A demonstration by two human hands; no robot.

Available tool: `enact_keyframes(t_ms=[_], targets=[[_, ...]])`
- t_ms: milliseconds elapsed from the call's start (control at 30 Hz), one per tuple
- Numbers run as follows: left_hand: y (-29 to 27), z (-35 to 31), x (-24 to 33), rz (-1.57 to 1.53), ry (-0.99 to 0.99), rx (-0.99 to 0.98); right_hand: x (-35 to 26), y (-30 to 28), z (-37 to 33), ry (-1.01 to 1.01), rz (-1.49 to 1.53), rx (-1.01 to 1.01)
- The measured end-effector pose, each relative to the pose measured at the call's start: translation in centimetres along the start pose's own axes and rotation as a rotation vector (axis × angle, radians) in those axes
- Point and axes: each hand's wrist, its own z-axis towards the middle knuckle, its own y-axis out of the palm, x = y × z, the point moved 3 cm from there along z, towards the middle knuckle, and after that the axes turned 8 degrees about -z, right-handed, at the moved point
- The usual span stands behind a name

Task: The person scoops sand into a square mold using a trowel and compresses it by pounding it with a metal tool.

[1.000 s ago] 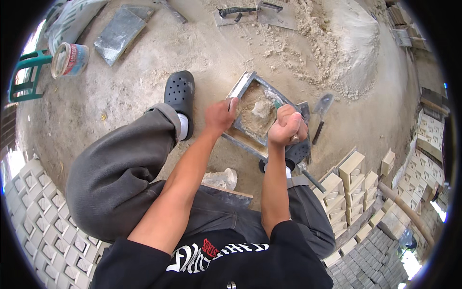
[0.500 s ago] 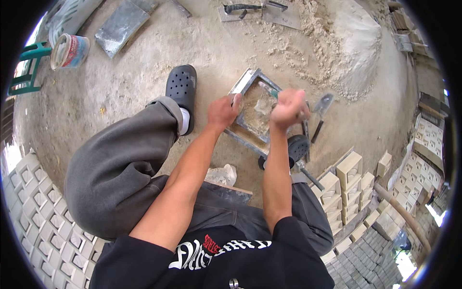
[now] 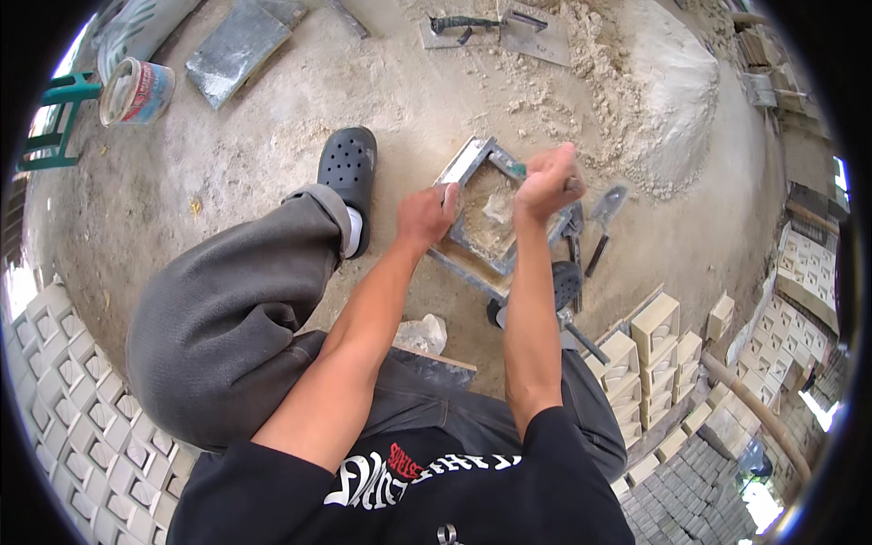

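One large heap of pale powder (image 3: 677,109) lies farther off; stacked cream patterned blocks (image 3: 656,329) stand at right, apparently already formed. On the floor, the rectangular grey metal frame (image 3: 466,162) contains uneven sandy material (image 3: 481,234), seemingly not yet level. One dark perforated clog (image 3: 569,283) crowds its near corner. The left hand (image 3: 425,218) keeps its grip pinching the left rim; the right hand (image 3: 548,179) closes its grip around a slim green-marked tool (image 3: 518,170).

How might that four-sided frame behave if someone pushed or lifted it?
The frame would probably stay stiff, since its sides look straight and solid. Lying flat and low, it seems unlikely to roll or tip. Lifting it might let the sandy powder inside spill, as that looks loose.
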Motion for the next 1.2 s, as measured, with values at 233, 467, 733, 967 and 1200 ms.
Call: enact_keyframes(t_ms=[233,467,733,967,1200], targets=[[0.1,0.5,-0.1,-0.05,-0.007,0.027,0.5,0.4,-0.1,0.085,-0.015,0.031],[0.3,0.0,0.1,-0.002,-0.052,-0.078,1.0,0.0,-0.3,0.174,0.142,0.087],[-0.1,0.6,0.4,-0.041,-0.013,-0.017,0.8,0.6,-1.2,-0.083,-0.034,-0.023],[0.3,-0.3,0.0,-0.024,0.006,-0.044,1.0,-0.8,-2.0,-0.108,-0.025,0.012],[-0.4,0.3,0.2,0.0,-0.057,-0.046,-0.6,-1.6,-0.8,-0.087,0.069,0.061]])
